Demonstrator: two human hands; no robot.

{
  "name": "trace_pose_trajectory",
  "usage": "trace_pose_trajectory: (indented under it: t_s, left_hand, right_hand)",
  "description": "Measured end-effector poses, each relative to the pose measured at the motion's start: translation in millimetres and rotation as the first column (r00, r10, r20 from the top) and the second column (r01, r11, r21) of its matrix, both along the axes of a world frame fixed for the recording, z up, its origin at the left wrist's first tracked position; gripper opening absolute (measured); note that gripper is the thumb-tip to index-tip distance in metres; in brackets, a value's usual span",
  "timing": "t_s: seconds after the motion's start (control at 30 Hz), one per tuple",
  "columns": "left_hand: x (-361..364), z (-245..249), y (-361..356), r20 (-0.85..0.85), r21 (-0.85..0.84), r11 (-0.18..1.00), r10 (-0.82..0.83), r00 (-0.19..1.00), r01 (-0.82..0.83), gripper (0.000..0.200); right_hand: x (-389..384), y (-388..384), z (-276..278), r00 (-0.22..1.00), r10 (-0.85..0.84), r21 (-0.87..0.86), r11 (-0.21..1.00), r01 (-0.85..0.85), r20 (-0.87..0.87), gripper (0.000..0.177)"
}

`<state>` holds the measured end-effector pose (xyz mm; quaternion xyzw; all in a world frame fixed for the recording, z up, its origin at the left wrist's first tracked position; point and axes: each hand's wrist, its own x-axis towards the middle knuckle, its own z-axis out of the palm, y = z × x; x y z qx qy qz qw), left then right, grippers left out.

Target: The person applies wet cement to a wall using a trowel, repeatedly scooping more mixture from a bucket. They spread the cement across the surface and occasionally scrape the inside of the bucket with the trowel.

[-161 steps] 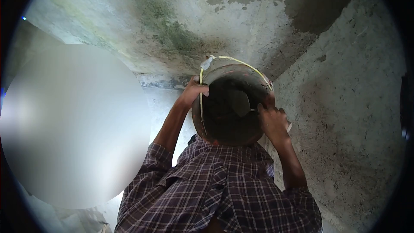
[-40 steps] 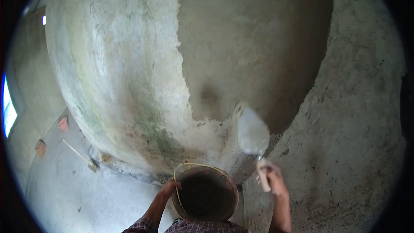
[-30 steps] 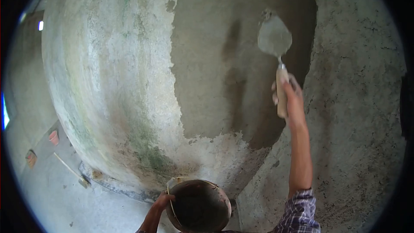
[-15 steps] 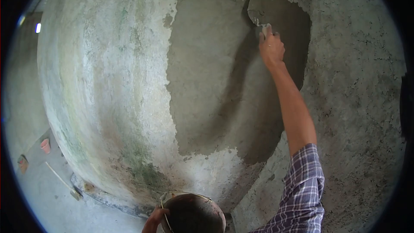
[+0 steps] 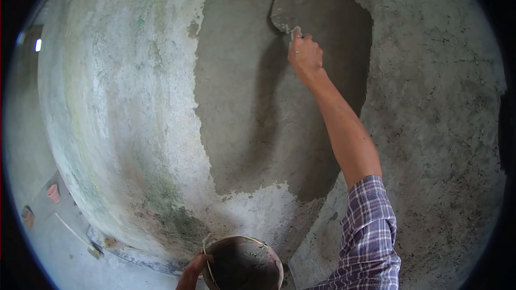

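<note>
Mortar (image 5: pixel 242 102): one trowel (image 5: pixel 280 13), one bucket (image 5: pixel 244 263).

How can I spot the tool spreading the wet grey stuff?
Find the big pale wall, then the dark wet patch of plaster in its middle. Near the patch's top edge the right hand is raised; the trowel sticks up from its fist. Unlike the round pan in the left hand below, it is a flat grey-smeared blade against the wall.
</note>
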<state>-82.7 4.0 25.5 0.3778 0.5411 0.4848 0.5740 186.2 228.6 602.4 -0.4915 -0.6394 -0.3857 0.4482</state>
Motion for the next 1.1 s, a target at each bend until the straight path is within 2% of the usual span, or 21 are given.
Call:
trace_pose_trajectory:
  t_s: [0.07,0.13,0.17,0.2,0.27,0.3,0.37,0.47,0.57,0.67,0.73,0.8,0.87,0.93,1.0,1.03,1.1]
  left_hand:
    - [3,-8,3,0.04,0.013,1.0,-0.024,0.999,0.024,0.032]
    - [1,-27,16,0.083,0.039,0.998,-0.046,0.995,0.043,0.032]
    - [-3,-40,19,0.005,-0.015,0.998,-0.056,0.998,0.056,0.033]
    - [-5,-39,14,-0.073,-0.073,0.995,-0.066,0.995,0.061,0.034]
    - [-6,-36,8,-0.048,-0.034,0.999,-0.038,0.998,0.036,0.034]
    - [1,-28,0,-0.013,-0.007,1.0,-0.018,1.0,0.018,0.035]
    - [9,-8,-12,0.045,0.002,1.0,-0.015,0.999,0.015,0.035]
    - [5,-9,-18,0.099,0.0,1.0,-0.003,0.995,0.003,0.035]
    - [0,-21,-19,0.085,-0.016,1.0,0.022,0.996,-0.021,0.035]
    - [-1,-14,-25,0.086,-0.026,0.998,0.061,0.994,-0.059,0.034]
    - [-1,-14,-27,0.114,-0.024,0.996,0.083,0.99,-0.08,0.033]
    - [-6,-19,-24,0.131,0.017,0.999,0.036,0.991,-0.038,0.032]
    - [-7,-24,-22,0.143,-0.013,0.999,0.041,0.989,-0.039,0.031]
    - [-7,-29,-21,0.147,-0.046,0.998,0.052,0.988,-0.046,0.031]
    - [-11,-36,-19,0.08,-0.082,0.996,0.04,0.996,-0.033,0.031]
    - [-12,-40,-16,0.078,-0.075,0.997,0.04,0.996,-0.034,0.031]
    - [-13,-47,-13,0.099,-0.135,0.99,0.062,0.993,-0.048,0.03]
  right_hand:
    - [0,-9,-7,0.999,0.029,-0.004,1.0,-0.029,0.044,0.051]
    - [-2,-26,-12,0.984,0.14,-0.079,0.988,-0.132,0.112,0.052]
    - [3,-28,-11,0.97,0.242,-0.07,0.968,-0.239,0.036,0.052]
    - [7,-33,-11,0.969,0.245,-0.072,0.968,-0.242,0.032,0.052]
    - [19,-42,-1,0.953,0.292,-0.017,0.956,-0.294,-0.085,0.053]
    - [26,-40,4,0.953,0.293,-0.017,0.955,-0.295,-0.079,0.053]
    - [41,-28,21,0.948,0.249,0.052,0.969,-0.243,-0.199,0.052]
    - [49,-11,37,0.947,0.166,-0.008,0.985,-0.175,-0.274,0.052]
    - [23,-2,33,0.945,0.125,-0.041,0.989,-0.144,-0.303,0.051]
    - [-17,8,31,0.935,0.156,-0.07,0.98,-0.188,-0.32,0.051]
    - [-35,11,28,0.938,0.202,-0.042,0.974,-0.222,-0.282,0.051]
    - [-51,12,25,0.939,0.244,-0.011,0.967,-0.254,-0.244,0.051]
    - [-63,7,19,0.955,0.27,-0.047,0.96,-0.277,-0.126,0.051]
    - [-63,-4,16,0.947,0.295,-0.046,0.952,-0.303,-0.129,0.05]
    - [-53,-16,19,0.936,0.337,-0.141,0.927,-0.348,-0.098,0.049]
    - [-44,-20,21,0.936,0.338,-0.134,0.927,-0.349,-0.098,0.049]
    - [-15,-23,24,0.941,0.331,0.014,0.943,-0.331,-0.067,0.046]
